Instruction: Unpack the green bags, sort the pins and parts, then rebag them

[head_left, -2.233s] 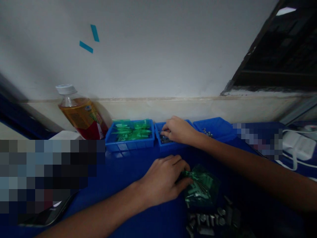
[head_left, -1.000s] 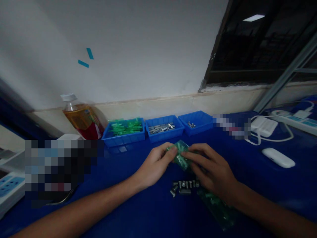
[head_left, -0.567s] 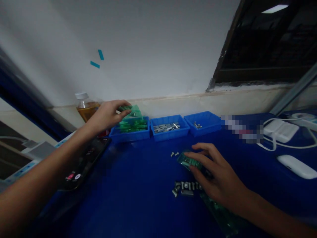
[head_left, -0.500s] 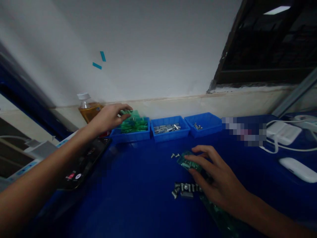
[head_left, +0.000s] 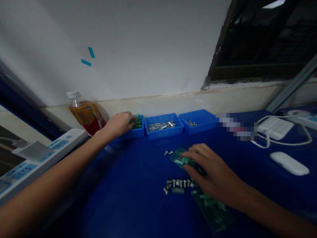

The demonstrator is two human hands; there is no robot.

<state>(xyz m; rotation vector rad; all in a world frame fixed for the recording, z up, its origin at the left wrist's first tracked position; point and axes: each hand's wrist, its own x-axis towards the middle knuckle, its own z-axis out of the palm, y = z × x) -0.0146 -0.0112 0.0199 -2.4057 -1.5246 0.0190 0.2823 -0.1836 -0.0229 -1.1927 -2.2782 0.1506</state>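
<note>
A bottle [head_left: 86, 114] with a white cap leans against the wall just left of the left hand [head_left: 120, 125], and a power strip [head_left: 49, 155] runs along the outer side of that forearm. A white charger [head_left: 275, 128] with looping cable sits beyond and to the right of the right hand [head_left: 206, 168], a white case [head_left: 289, 163] nearer on the same side. The left hand blocks much of the left tray [head_left: 135, 134], its fingers dipped among green packets [head_left: 138, 123]; whether they grip one cannot be seen. The right hand pinches a green bag [head_left: 179, 160] between thumb and fingers on the worktop [head_left: 123, 198]. Two small screws [head_left: 168, 152] lie just left of it; stubby bolts [head_left: 182, 183] and a second bag [head_left: 214, 210] lie nearer the body, the latter beside the right wrist. Between and beyond the hands, a middle tray [head_left: 164, 134] holds flat metal bars [head_left: 160, 126], a right tray [head_left: 203, 127] a few tiny screws. The bags are thin, glossy, see-through plastic; the trays, blue and rectangular; the bolts, dull gray and round-headed.
</note>
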